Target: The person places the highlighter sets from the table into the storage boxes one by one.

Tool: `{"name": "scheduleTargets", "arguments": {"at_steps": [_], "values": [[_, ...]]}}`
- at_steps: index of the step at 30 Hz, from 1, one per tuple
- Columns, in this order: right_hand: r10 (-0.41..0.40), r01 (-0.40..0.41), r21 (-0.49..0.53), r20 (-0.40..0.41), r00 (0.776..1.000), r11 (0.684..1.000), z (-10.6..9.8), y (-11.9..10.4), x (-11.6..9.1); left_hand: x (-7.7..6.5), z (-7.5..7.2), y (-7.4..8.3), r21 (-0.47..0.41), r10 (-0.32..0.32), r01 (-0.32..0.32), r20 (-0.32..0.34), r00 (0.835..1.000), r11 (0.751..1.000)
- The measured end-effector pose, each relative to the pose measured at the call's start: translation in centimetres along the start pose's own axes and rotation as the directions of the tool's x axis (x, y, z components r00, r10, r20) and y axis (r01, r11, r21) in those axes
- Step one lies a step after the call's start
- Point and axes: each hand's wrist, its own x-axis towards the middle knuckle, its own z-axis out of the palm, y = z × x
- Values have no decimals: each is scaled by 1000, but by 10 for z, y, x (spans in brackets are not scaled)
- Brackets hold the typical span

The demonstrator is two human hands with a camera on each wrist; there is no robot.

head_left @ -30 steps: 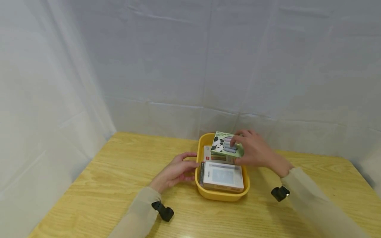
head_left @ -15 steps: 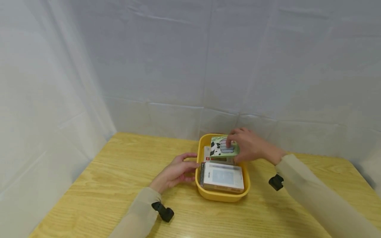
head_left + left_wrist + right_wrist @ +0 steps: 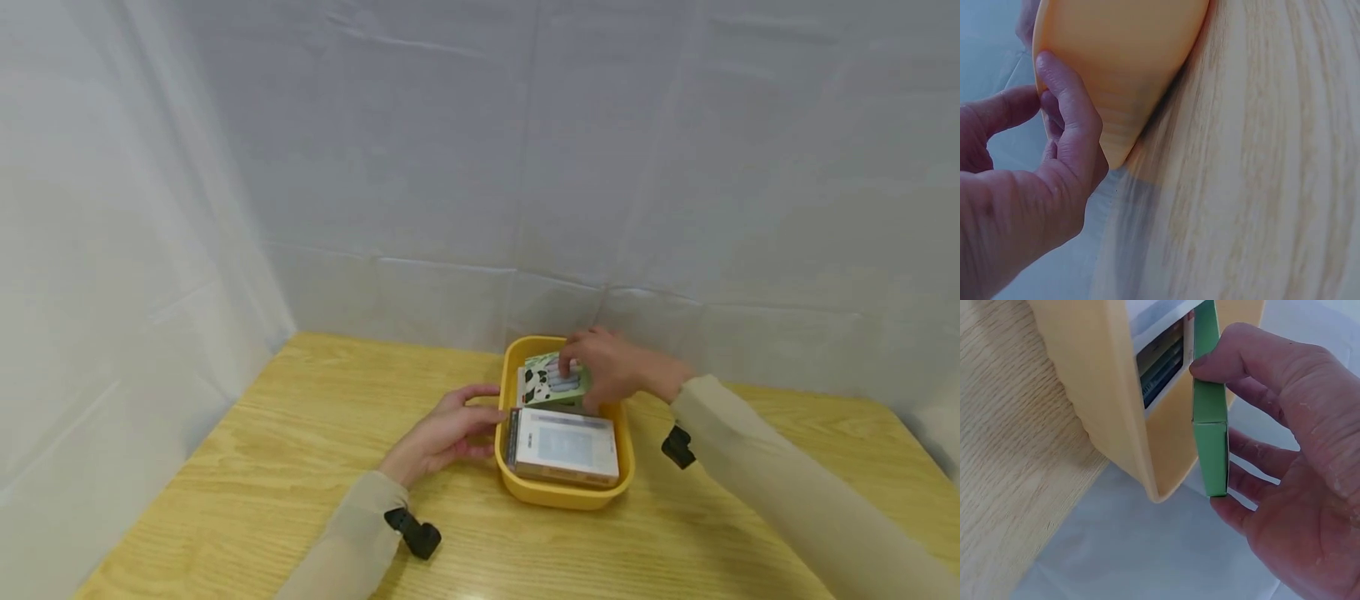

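Toward the far edge of the bench (image 3: 300, 433), right of its middle, stands a yellow tub (image 3: 558, 495) with rounded corners. Over the tub's far half the right hand (image 3: 611, 371) grips a flat green box (image 3: 552, 385) printed with a panda. The right wrist view shows the thumb on one broad face of the box and the fingers (image 3: 1254, 456) curled behind the other, so the box (image 3: 1210, 434) is pinched by its thin edge just inside the tub wall (image 3: 1104, 387). The box sits low in the tub's far half, tilted slightly, with its panda face up and toward the camera. Whether it already rests on the contents below cannot be told.

Nearer in the same tub lies a white box (image 3: 566, 446) with a pale printed panel, filling the tub's near half and lying just beside the green box.

Against the tub's left wall, the left hand (image 3: 442, 433) rests on the bench, thumb and fingertips (image 3: 1063, 94) touching the outer wall (image 3: 1129, 69) near its rim. Those fingers are lightly bent and steady the tub rather than close round it. Both forearms wear beige sleeves (image 3: 757, 475).

White cloth (image 3: 480, 167) hangs behind the far edge and along the left edge of the bench.
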Motion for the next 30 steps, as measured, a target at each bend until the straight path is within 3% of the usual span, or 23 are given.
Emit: {"name": "scheduleTargets", "arguments": {"at_steps": [15,21,30], "values": [[-11,-5,158,96,995,987,7,10,12,0,1,0,-33,-3,3,2,1000,999],[-11,-9,158,124,992,987,15,12,18,1,2,-2,-36,-2,2,11,1000,999],[-42,31,108,98,994,994,19,10,16,-1,3,-1,-40,-3,3,5,1000,999]]}}
